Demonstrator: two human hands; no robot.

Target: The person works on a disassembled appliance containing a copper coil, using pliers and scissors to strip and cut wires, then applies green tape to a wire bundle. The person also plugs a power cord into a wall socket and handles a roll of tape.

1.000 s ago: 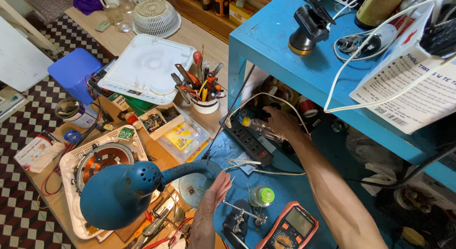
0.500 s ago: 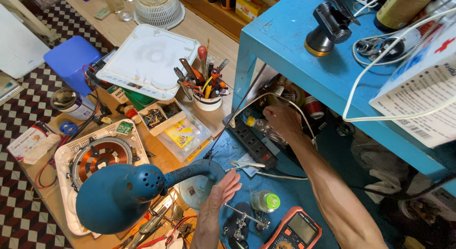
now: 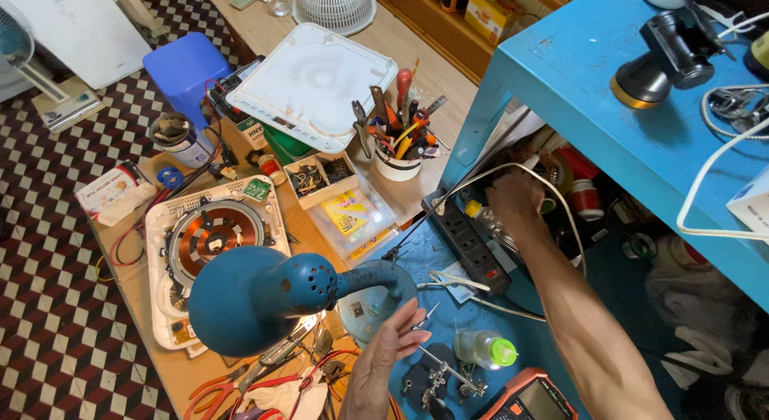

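Right hand (image 3: 513, 202) reached deeper past power strip (image 3: 473, 244), strip running diagonally, grip unclear, left hand (image 3: 384, 360) released.

Right hand (image 3: 517, 202) reaches under the blue shelf (image 3: 561, 83), perhaps gripping something; left hand (image 3: 384, 360) open beside the lamp (image 3: 264, 296).

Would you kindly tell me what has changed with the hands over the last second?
Little changed. The right hand stays reaching under the blue shelf, above the black power strip. The left hand stays open beside the blue desk lamp, holding nothing. Only the camera view shifted slightly.
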